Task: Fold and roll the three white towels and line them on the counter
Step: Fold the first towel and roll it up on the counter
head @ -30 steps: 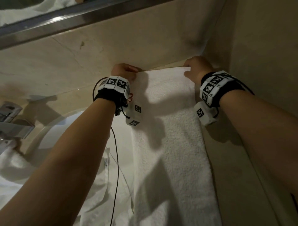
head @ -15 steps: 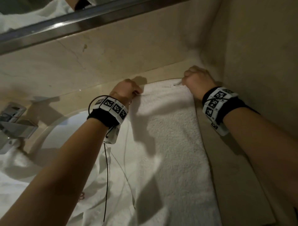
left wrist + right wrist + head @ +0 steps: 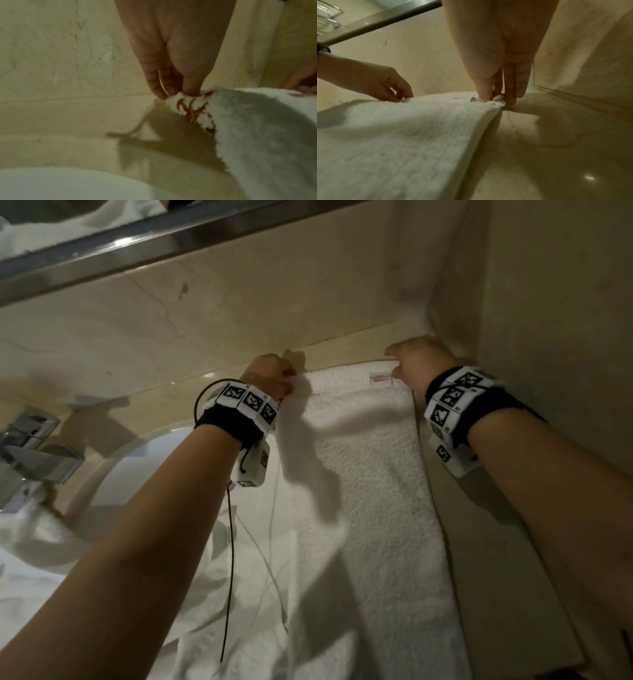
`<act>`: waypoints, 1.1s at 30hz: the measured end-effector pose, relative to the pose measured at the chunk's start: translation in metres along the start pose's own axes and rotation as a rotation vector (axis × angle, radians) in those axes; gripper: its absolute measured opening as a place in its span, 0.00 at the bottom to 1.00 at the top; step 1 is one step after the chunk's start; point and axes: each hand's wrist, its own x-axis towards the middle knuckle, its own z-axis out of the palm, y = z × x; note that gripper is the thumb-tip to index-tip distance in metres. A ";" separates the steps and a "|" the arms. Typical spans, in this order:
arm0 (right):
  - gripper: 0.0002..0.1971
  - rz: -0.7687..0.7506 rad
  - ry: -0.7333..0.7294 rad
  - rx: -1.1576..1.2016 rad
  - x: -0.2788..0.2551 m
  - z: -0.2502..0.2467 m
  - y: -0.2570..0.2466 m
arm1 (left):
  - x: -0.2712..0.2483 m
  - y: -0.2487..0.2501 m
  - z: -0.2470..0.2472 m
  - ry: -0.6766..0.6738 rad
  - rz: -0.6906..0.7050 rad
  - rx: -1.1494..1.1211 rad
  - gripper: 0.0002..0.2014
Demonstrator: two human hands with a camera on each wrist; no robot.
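Both hands (image 3: 270, 373) (image 3: 419, 359) shifted, exposing towel's (image 3: 370, 474) unreadable red-printed label (image 3: 380, 379).

Beige marble counter (image 3: 455, 508), glossy, running into the corner where the back wall meets the right side wall. Folded white towel (image 3: 370, 508) lies lengthwise on it as a long strip, far end near the back wall, small label (image 3: 380, 378) at that end. Round white basin (image 3: 137, 474) set into the counter left of the towel, chrome tap (image 3: 30, 450) beside it, more white cloth (image 3: 219, 594) bunched at the basin's near side.
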 end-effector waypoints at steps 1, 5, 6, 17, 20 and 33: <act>0.17 -0.003 -0.029 -0.044 0.001 0.001 -0.001 | 0.001 0.000 0.000 -0.004 0.011 0.012 0.17; 0.10 -0.034 0.006 -0.180 -0.002 -0.002 -0.009 | 0.002 0.000 -0.002 0.000 0.067 0.104 0.14; 0.08 -0.048 -0.009 -0.234 -0.006 -0.004 -0.014 | 0.001 0.000 -0.002 0.001 0.084 0.133 0.14; 0.03 -0.363 0.055 -0.678 -0.036 0.011 -0.020 | -0.038 0.000 0.013 0.002 0.535 0.643 0.11; 0.03 -0.373 0.074 -0.721 -0.045 0.014 -0.025 | -0.049 -0.002 0.019 0.067 0.635 0.689 0.08; 0.12 0.014 -0.105 -0.087 -0.038 0.002 -0.029 | -0.068 -0.011 0.018 0.102 0.456 0.227 0.11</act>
